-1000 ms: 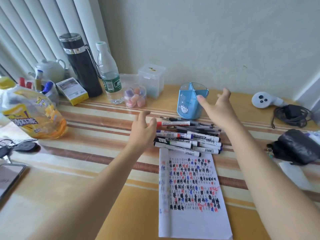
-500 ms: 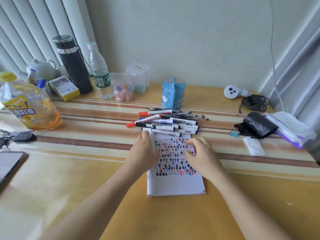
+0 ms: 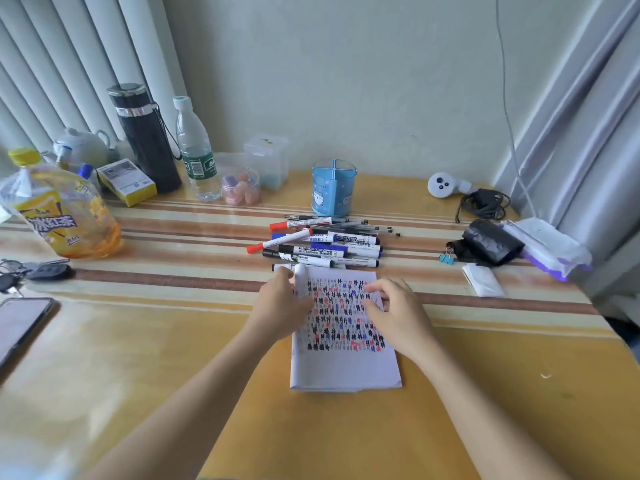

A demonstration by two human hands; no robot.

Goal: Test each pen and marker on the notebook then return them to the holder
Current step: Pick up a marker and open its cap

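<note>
One notebook point(image 3: 346, 370) lies under left fingers point(image 3: 284, 276), right fingers point(image 3: 375, 288).

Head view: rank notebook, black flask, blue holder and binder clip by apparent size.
1. notebook
2. flask
3. holder
4. binder clip
The notebook lies nearest the camera, which inflates it.

Clearest read is "WHITEBOARD MARKER" on the black marker point(image 3: 311, 252) in the pile. The blue marker point(image 3: 322, 238) behind it only shows "MARKER". The bottle point(image 3: 59, 216) has 冰红茶 on its yellow label. The notebook point(image 3: 343, 313) page is packed with # marks in black, red and blue. Other labels are too blurry.
</note>
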